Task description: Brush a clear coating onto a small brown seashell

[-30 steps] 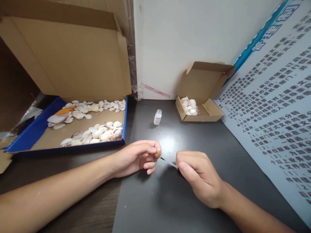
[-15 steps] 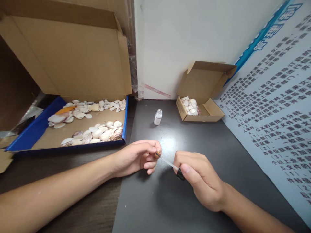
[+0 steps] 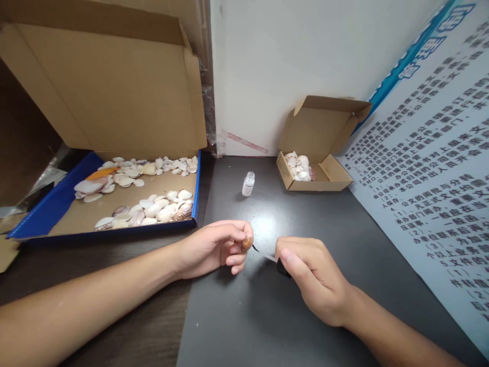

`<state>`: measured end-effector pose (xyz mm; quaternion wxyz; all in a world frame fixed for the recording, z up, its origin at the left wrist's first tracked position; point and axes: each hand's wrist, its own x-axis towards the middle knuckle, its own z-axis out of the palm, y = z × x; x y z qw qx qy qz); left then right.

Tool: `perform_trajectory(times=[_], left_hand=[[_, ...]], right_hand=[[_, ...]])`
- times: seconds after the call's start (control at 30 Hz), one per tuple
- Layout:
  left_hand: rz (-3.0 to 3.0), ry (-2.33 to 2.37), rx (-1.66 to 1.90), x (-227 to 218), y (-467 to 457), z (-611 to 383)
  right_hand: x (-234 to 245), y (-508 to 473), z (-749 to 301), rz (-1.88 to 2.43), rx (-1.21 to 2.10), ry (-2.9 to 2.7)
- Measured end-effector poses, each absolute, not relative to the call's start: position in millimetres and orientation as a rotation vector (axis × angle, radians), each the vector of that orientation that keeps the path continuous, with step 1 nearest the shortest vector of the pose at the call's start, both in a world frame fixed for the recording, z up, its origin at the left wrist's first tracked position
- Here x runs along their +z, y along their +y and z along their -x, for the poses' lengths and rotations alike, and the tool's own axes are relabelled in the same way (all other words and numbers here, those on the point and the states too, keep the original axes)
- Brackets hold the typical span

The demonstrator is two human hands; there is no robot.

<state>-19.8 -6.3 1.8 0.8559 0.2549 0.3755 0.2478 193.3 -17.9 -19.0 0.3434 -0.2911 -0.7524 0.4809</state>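
Observation:
Between the thumb and fingers of my left hand (image 3: pixel 219 247) is a small brown patterned seashell (image 3: pixel 247 243). My right hand (image 3: pixel 311 275) grips the black cap of a small brush applicator (image 3: pixel 268 256). Its pale stem points left, and the dark bristle tip is close beside the shell; whether it touches, I cannot tell. Behind the hands, a small clear glass bottle (image 3: pixel 248 185) with a printed label stands upright and uncapped on the dark grey mat (image 3: pixel 225 316).
To the left, an open blue-edged cardboard box (image 3: pixel 197 188) holds many white and brown shells (image 3: pixel 164 209). A smaller open cardboard box (image 3: pixel 324 184) with white shells (image 3: pixel 300 167) sits at the back right. A printed poster (image 3: pixel 431 168) lines the right side, beside a white wall (image 3: pixel 305 56).
The brush tip has drawn back slightly to the right from the shell's face. The shell appears turned a little in my left hand. The bottle and boxes stay put.

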Motion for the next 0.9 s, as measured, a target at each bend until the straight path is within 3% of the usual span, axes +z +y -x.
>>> perform_trajectory(times=[0.9], left_hand=[[-0.536, 0.794, 0.514, 2.4, -6.2, 19.6]], right_hand=[[-18.4, -18.4, -194.8, 0.633, 1.274, -1.92]])
